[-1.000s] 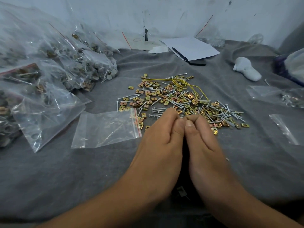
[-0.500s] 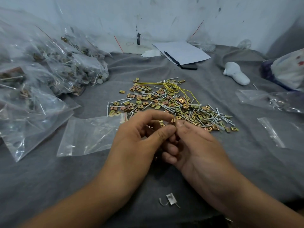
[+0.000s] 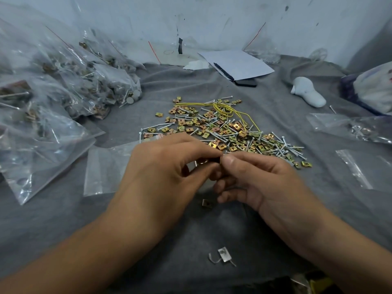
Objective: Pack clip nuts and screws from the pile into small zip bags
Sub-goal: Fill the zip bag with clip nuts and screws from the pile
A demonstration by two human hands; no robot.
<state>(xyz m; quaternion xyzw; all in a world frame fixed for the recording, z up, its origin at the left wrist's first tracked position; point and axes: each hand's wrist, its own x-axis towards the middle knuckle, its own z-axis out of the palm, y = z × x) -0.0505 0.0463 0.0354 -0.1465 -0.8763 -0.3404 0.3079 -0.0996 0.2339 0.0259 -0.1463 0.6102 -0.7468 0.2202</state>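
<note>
Pile (image 3: 224, 128) lies just beyond both hands.

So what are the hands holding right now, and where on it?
The left hand and right hand pinch something small between their fingertips, apparently metal parts. Which part is gripped cannot be told.

White paper (image 3: 239, 63) over a dark notebook (image 3: 246, 82), white figurine (image 3: 307, 92) right, on grey cloth (image 3: 148, 240)

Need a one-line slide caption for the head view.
Both hands, left hand and right hand, pinch small hardware together in front of the pile of clip nuts and screws, empty zip bag alongside.
</note>
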